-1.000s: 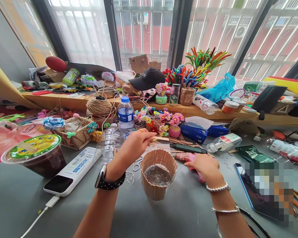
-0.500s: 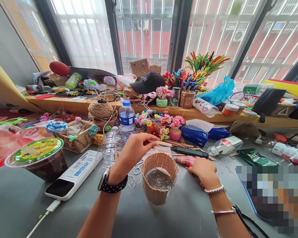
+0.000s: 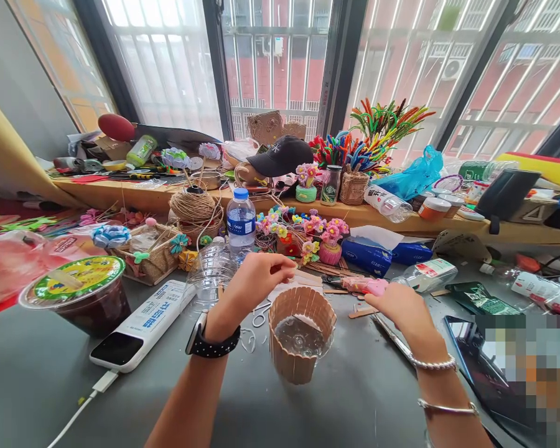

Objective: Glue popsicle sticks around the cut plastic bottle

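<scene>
A round cup of upright wooden craft sticks (image 3: 295, 367) around a clear plastic bottle base (image 3: 301, 336) stands on the grey table between my hands. My left hand (image 3: 256, 283) hovers behind and left of its rim, thumb and fingers drawn together; whatever is between the fingertips, if anything, cannot be made out. My right hand (image 3: 404, 311) is closed round the rear of a pink hot glue gun (image 3: 364, 285), its dark nozzle pointing left; the grip is partly hidden by the hand. Loose craft sticks (image 3: 310, 279) lie behind the cup.
White-handled scissors (image 3: 260, 316) lie left of the cup. A cut clear bottle (image 3: 212, 274), a water bottle (image 3: 241, 224), a power bank (image 3: 142, 326) and a sealed drink cup (image 3: 93, 305) stand or lie further left. A phone (image 3: 476, 367) is at right; tissue packs (image 3: 366, 255) are behind.
My right hand has moved right and away from me with the glue gun, uncovering sticks on the table. My left hand stays nearly in place; its fingers are slightly more curled.
</scene>
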The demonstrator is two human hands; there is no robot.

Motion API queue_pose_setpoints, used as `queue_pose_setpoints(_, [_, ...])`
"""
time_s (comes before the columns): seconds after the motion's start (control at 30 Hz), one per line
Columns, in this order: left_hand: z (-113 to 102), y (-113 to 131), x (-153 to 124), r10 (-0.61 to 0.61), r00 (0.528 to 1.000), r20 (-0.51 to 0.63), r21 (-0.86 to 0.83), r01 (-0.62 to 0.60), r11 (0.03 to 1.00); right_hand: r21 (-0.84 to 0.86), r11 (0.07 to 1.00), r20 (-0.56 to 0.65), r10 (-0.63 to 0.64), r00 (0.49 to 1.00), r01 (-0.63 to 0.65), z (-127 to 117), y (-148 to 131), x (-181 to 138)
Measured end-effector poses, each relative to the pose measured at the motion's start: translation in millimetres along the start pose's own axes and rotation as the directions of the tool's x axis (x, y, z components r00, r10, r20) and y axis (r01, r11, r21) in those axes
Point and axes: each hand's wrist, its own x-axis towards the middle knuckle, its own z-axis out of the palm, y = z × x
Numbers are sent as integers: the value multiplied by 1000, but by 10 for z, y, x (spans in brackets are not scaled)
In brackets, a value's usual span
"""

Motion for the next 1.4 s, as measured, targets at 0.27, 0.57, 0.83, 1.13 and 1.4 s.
queue_pose_setpoints(0.27, [2, 81, -35, 28, 995, -97, 5, -28, 1000, 65, 994, -140, 96, 985, -88, -324, -43, -60])
queue_pose_setpoints(0.57, [36, 165, -85, 120, 974, -192, 80, -106, 991, 219, 963, -503, -27, 864, 157, -406, -250, -320])
queue_pose_setpoints(0.83, [35, 226, -156, 231, 915, -330, 112, -205, 972, 94, 934, -822, -122, 556, 345, -314, -283, -347])
queue_pose_setpoints(1.13, [28, 292, -218, 285, 864, -416, 121, -258, 959, -20, 926, -902, -179, 392, 376, -294, -332, -376])
queue_pose_setpoints(1.4, [35, 320, -238, 312, 832, -459, 157, -270, 950, -73, 921, -927, -205, 315, 383, -318, -330, -400])
